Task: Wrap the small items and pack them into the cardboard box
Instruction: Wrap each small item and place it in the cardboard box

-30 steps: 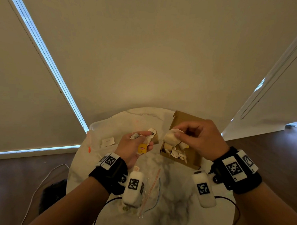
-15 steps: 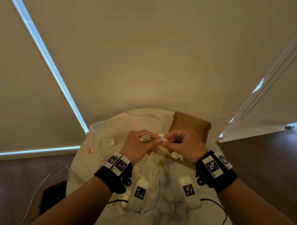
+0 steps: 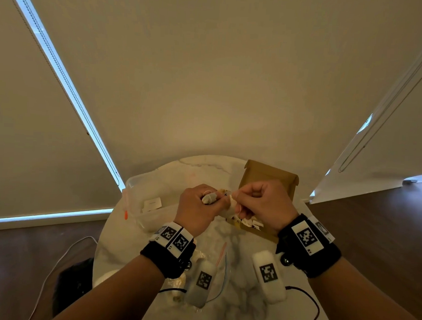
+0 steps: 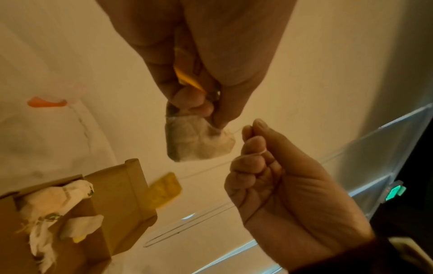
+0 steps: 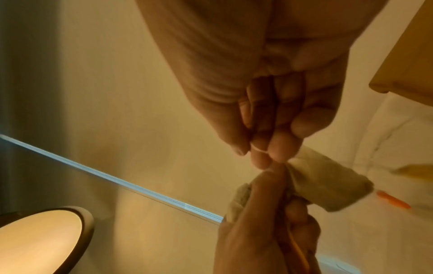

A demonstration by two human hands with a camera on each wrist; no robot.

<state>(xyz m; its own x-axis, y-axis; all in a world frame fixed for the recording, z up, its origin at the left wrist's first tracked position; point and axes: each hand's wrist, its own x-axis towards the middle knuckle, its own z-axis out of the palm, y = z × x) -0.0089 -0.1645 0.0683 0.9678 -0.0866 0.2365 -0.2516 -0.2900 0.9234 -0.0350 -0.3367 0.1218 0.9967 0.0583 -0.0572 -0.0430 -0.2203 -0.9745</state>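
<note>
One tea bag (image 4: 196, 140) is the thing in hand, held up above the table (image 3: 237, 303) just in front of the cardboard box (image 3: 267, 176). The left hand (image 3: 198, 212) grasps it, fingertips curled and pinching its top edge, with something yellow tucked between the same fingers. The right hand (image 4: 281, 187) is closed, pinching the bag's thin string (image 4: 208, 167) between thumb and forefinger right beside the bag. The string runs on slack to a yellow tag (image 4: 164, 191) that dangles free, blurred, near the box flap.

My reading is that the string is being wound round the bag to bundle it. To do that well, the string should stay lightly taut so each turn lies snug; the left pinch should hold the paper firmly but without crushing or tearing it; and the swinging tag should be gathered in last so it does not snag on the flap.

Inside the box lie several white wrapped bundles (image 4: 53, 200), so packing looks well under way. On the table beside it sit a clear plastic tub (image 3: 141, 188) with an orange clip (image 3: 126, 214) and a clear plastic bag (image 3: 221, 264).
</note>
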